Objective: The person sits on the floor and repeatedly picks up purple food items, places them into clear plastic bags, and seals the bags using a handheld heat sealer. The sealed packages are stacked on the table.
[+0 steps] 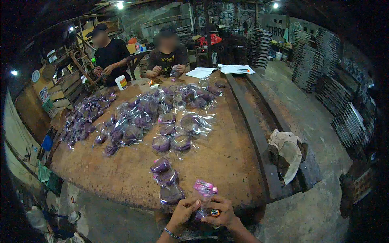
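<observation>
Both hands are meeting at six o'clock, just off the near edge of the tabletop (227, 162). Left hand (184, 210) and right hand (221, 214) are pinching the lower part of a small clear packet (204, 193) between them, fingers closed on the film from either side; the right hand is wearing a ring with a coloured stone. That packet is standing upright above the hands, its top showing pink under the light, with something purple inside.

Judging by how it is crinkling, the film is looking thin, light and slippery, and the filling soft enough to dent, so the safest hold seems to be on the loose plastic at the edges or neck, not across the purple middle.

Just beyond the hands, toward twelve o'clock, three wrapped purple pieces (166, 178) are lying in a short row on the wood. Farther out, a wide spread of wrapped purple pieces (162, 117) is covering the centre of the board, and a denser heap (83, 117) is sitting at ten o'clock. Two other people are sitting at the far side, near a white cup (121, 82) and some papers (219, 70). At three o'clock a crumpled cloth (287, 152) is lying on a dark bench.
</observation>
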Demonstrator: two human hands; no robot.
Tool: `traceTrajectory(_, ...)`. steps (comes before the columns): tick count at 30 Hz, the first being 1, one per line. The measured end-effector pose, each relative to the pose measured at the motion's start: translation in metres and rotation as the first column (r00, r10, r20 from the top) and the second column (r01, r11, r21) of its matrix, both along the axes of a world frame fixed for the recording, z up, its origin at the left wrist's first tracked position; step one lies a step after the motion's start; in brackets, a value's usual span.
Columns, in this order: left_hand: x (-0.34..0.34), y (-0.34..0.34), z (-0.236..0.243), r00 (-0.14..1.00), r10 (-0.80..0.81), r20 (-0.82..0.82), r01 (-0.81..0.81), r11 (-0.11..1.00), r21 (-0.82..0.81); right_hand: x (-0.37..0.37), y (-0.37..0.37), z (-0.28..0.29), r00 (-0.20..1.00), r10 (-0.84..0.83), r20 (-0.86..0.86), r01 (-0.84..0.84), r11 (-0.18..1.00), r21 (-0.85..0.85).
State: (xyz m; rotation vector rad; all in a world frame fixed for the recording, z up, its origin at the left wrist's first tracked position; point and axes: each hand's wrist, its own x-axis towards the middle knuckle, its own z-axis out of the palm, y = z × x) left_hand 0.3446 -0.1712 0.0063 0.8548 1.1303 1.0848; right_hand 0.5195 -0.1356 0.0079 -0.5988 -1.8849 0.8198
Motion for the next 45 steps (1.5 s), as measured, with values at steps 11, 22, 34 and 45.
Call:
traceTrajectory(11, 0.012, 0.001, 0.008, 0.884, 0.101, -0.457, 0.065, 0.94, 0.334, -0.004, -0.013, -0.008, 0.986, -0.143, -0.088, 0.093, 0.902, -0.421)
traceTrajectory(22, 0.003, 0.013, -0.009, 0.977, -0.097, -0.189, 0.126, 0.981, 0.146, -0.002, -0.015, 0.014, 0.928, -0.343, 0.146, 0.373, 0.838, -0.398)
traceTrajectory(34, 0.022, 0.003, 0.014, 0.899, 0.036, -0.436, 0.063, 0.975, 0.212, -0.003, -0.015, 0.016, 0.919, -0.389, -0.068, 0.248, 0.703, -0.666)
traceTrajectory(45, 0.022, 0.005, 0.021, 0.929, 0.024, -0.368, 0.114, 0.93, 0.349, 0.003, -0.015, 0.021, 0.941, -0.32, -0.108, 0.224, 0.83, -0.51)
